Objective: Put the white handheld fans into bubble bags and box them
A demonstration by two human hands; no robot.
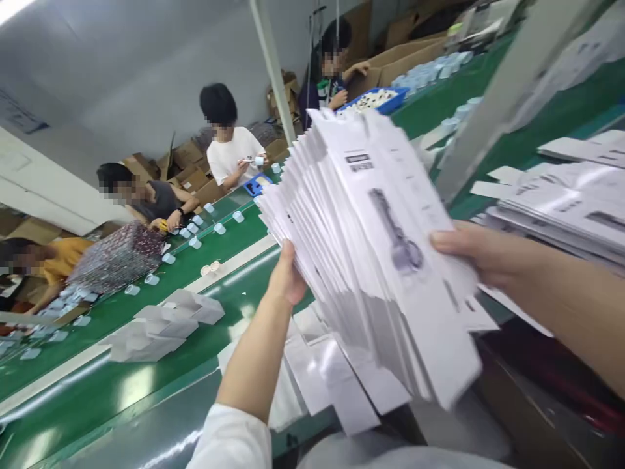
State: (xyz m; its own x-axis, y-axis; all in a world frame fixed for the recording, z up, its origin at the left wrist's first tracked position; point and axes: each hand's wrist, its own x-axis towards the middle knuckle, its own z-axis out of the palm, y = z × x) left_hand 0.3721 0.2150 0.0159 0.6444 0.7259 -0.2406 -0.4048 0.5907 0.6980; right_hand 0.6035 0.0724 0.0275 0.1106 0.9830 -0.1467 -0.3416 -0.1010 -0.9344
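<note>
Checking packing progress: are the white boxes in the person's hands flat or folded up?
Flat. The white boxes fan out as thin sheets between the left hand and right hand, flaps sticking out.

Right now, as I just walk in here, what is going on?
A person holds a thick stack of flat white printed cartons between the left hand and the right hand, above a green conveyor belt. More flat cartons lie to the right. Farther along the belt, co-workers handle small pale blue parts.
</note>
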